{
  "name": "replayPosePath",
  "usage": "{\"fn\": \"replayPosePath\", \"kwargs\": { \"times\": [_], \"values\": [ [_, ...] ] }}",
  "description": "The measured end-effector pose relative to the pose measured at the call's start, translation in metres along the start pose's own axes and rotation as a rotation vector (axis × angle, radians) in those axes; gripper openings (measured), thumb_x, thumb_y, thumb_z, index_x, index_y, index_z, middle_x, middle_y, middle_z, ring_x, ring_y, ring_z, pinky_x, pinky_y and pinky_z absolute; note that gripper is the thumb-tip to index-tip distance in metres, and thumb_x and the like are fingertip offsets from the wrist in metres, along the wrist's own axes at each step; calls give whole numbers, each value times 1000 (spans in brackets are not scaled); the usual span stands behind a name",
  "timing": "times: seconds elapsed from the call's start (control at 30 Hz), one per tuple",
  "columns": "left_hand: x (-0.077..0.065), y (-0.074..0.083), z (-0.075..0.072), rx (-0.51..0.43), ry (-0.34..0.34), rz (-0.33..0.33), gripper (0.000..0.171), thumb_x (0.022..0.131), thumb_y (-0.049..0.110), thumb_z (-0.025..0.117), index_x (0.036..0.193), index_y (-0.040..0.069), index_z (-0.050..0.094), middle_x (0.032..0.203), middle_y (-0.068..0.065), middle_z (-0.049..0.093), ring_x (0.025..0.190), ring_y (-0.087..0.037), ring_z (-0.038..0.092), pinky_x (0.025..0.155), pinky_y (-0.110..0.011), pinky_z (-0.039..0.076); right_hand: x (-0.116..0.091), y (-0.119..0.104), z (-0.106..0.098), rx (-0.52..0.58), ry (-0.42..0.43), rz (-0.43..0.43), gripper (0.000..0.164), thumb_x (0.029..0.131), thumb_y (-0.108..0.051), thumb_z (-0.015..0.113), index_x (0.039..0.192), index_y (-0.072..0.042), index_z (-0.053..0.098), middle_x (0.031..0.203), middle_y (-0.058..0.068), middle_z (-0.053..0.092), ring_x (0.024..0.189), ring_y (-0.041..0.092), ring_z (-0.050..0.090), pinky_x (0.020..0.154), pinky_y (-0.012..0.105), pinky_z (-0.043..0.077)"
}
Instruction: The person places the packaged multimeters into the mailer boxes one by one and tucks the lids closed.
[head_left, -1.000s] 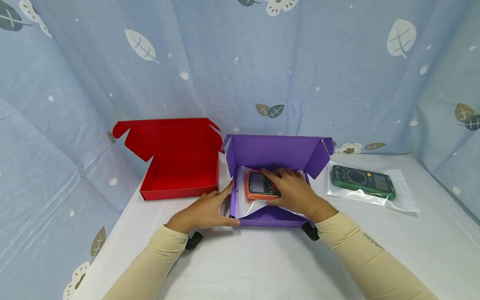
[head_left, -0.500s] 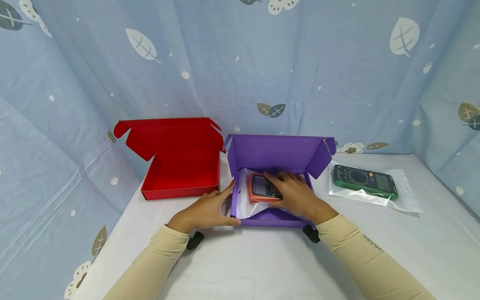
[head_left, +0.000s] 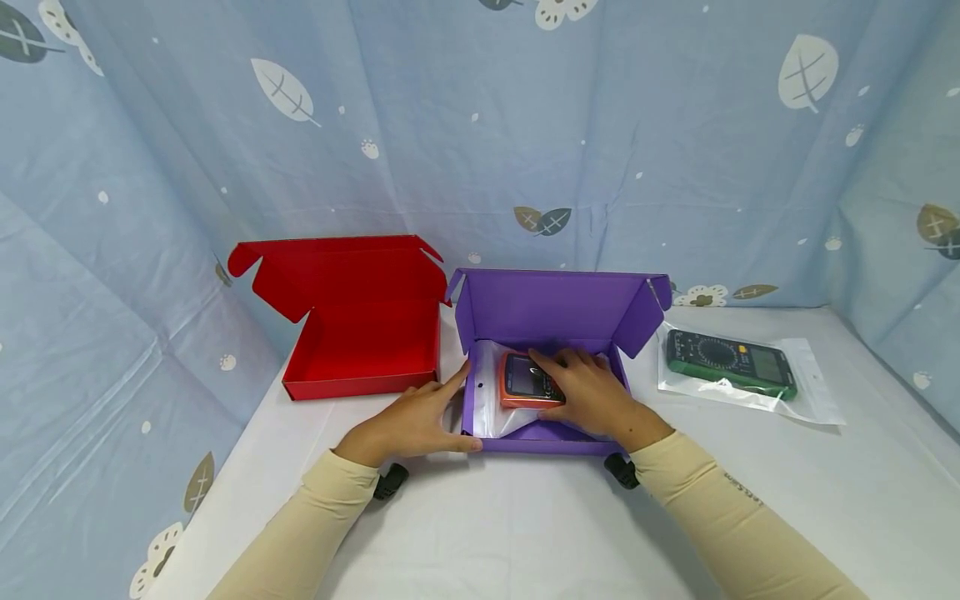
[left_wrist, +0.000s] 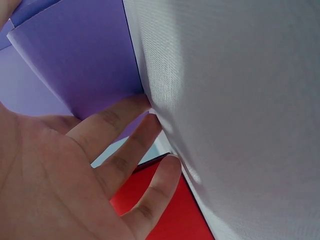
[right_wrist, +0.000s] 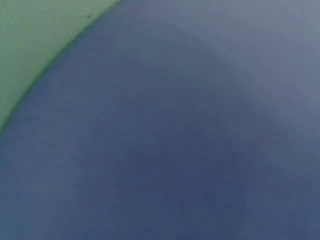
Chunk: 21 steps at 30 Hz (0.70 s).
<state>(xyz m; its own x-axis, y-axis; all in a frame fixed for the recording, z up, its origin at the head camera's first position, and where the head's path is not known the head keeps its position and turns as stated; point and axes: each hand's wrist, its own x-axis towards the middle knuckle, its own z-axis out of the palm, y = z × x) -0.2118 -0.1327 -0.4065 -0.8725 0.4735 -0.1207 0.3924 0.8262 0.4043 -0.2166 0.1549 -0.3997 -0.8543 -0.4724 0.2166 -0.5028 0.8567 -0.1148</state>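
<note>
An orange multimeter in a clear plastic bag lies inside the open purple box. My right hand grips the multimeter across its right part, thumb on the near side and fingers at the far side, hiding its dial. With fingers spread, my left hand rests against the left side of the purple box. The left wrist view shows its straight fingers along the purple wall, their tips down at the white cloth. Blurred purple fills nearly all of the right wrist view.
To the left stands an open red box, its lid raised. A green multimeter in a clear bag lies on the white cloth at the right. Behind everything hangs a blue leaf-patterned curtain.
The orange multimeter and its bag have shifted slightly right and settled lower into the purple box under my right hand. My left hand stays at the box's side.
</note>
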Motion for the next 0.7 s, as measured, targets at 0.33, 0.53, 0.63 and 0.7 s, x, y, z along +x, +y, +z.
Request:
{"fn": "replayPosePath", "kwargs": {
  "times": [0.33,0.53,0.63,0.7],
  "values": [
    [1,2,1,1,-6,-12,119,69,81,69,161,36,6,132,-4,60,118,-20,53,103,-44,47,-2,-4,3,-12,-53,15,86,78,-46,83,150,-17,46,131,19,57,125,38,53,97,69,43],
    [-1,3,-2,2,-19,-7,119,69,79,70,161,35,9,112,-1,60,104,-17,53,91,-37,49,-5,-7,4,-31,-16,-6,87,77,-45,84,149,-14,47,129,21,57,121,41,55,92,66,47],
    [-3,4,-4,6,-24,2,120,69,79,70,161,32,9,109,-1,61,103,-17,55,92,-38,49,-7,-9,5,-35,-6,-15,86,78,-44,83,150,-13,47,128,21,57,119,42,57,90,64,49],
    [-4,5,-5,13,-28,12,121,70,80,69,162,30,9,115,-2,65,106,-18,58,97,-40,49,-8,-10,6,-41,-7,-20,86,79,-45,82,150,-13,46,128,21,57,119,42,57,91,63,49]
  ]
}}
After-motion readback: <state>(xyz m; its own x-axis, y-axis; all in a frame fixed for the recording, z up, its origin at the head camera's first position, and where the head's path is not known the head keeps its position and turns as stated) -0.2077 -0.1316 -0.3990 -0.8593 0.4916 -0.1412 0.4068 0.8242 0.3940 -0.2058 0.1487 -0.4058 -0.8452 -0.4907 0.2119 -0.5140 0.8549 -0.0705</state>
